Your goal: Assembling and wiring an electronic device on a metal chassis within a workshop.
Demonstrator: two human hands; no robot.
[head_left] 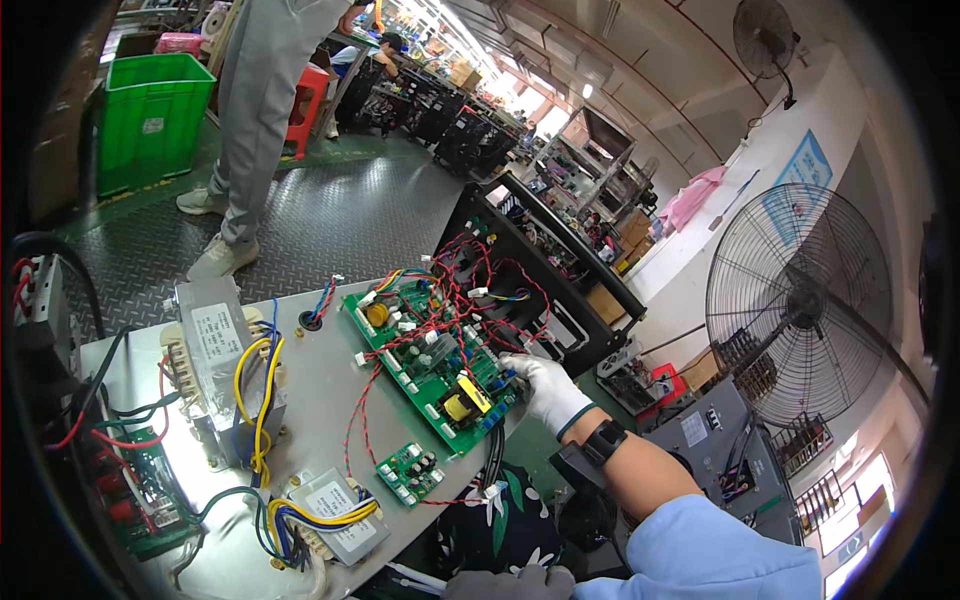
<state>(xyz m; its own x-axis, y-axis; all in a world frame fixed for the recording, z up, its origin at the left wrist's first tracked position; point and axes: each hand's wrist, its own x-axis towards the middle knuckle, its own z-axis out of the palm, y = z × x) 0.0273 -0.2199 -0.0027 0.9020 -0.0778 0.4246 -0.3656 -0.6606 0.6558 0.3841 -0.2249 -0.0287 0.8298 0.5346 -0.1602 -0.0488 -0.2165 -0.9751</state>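
Right fingers (pixel 528 368) half-curled, hold unclear | at right edge of green circuit board (pixel 430 374) | forearm (pixel 640 472) angled up-left

Bare strip of metal plate (pixel 318 405) between large transformer (pixel 215 340), left, and green circuit board (pixel 425 365); reachable from above. Red-and-black wires (pixel 465 298) tangle over board's far side, blocking entry there; black panel (pixel 518 250) walls off far right. Smaller transformer (pixel 345 520) and small board (pixel 410 474) narrow the near side. Right hand (pixel 553 393) occupies board's right edge.
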